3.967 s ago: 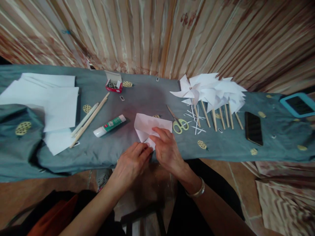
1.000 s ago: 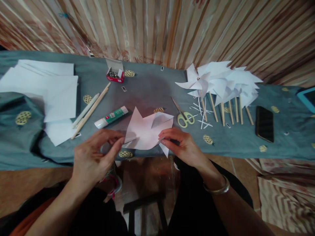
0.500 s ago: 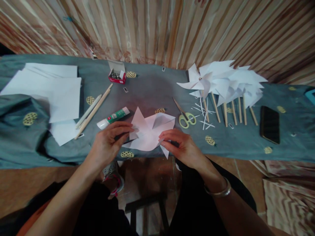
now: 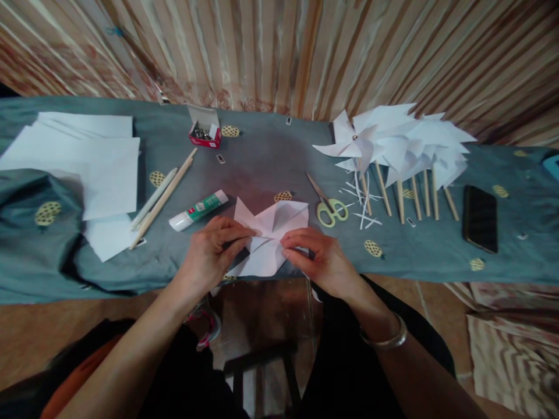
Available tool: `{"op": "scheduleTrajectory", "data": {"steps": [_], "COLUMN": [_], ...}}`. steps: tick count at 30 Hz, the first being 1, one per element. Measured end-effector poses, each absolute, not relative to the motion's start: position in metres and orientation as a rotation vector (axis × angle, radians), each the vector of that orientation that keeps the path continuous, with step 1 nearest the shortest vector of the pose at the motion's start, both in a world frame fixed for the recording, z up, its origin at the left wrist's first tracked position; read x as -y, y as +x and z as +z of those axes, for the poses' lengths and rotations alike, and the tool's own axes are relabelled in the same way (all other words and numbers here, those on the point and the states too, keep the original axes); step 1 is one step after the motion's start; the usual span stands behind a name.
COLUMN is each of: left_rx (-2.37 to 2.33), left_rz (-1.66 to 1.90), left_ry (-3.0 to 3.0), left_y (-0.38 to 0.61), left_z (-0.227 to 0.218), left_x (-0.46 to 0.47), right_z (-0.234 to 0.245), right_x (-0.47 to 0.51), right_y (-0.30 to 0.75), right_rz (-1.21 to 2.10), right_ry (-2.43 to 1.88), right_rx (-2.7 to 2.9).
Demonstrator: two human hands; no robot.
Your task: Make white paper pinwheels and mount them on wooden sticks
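We are holding a cut and folded white paper [image 4: 266,256] in front of us at the near edge of the table [image 4: 262,160], probably so that both hands are reaching it easily. With the left hand [image 4: 212,249] we are pinching a flap on its left side between thumb and fingers, seemingly to bend it inward without creasing it. With the right hand [image 4: 321,256] we are gripping the paper near its middle and right side, apparently to stop it from turning or springing open; whether other flap tips are lying under those fingers, we cannot tell.

The scissors [image 4: 323,201] are lying just to the right and the glue stick [image 4: 199,210] to the left, presumably within easy reach. Farther back, a red box [image 4: 205,137] is standing open, its small metal pieces showing. Wooden sticks [image 4: 163,198] are resting between the glue stick and the white sheets [image 4: 111,174] at the left. At the right, paper pinwheels [image 4: 402,139] are overlapping in a row, their sticks pointing toward us, perhaps to save room, with cut paper strips [image 4: 365,203] lying beside them.
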State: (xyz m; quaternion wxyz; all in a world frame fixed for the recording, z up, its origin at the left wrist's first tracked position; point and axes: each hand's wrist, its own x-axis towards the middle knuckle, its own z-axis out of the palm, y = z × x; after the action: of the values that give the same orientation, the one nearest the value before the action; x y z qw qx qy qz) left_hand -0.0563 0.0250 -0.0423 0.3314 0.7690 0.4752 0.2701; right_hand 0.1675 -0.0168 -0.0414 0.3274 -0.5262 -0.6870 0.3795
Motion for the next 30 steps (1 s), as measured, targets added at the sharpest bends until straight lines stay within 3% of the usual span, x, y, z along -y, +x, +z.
{"op": "scheduleTrajectory", "data": {"steps": [30], "left_rx": [-1.457], "left_rz": [0.716], "left_ry": [1.990], "left_y": [-0.035], "left_z": [-0.054], "left_x": [-0.030], "right_z": [-0.042], "right_x": [0.010], "right_y": [0.157], "right_rz": [0.658], "right_ry": [-1.617], "right_rx": [1.880]}}
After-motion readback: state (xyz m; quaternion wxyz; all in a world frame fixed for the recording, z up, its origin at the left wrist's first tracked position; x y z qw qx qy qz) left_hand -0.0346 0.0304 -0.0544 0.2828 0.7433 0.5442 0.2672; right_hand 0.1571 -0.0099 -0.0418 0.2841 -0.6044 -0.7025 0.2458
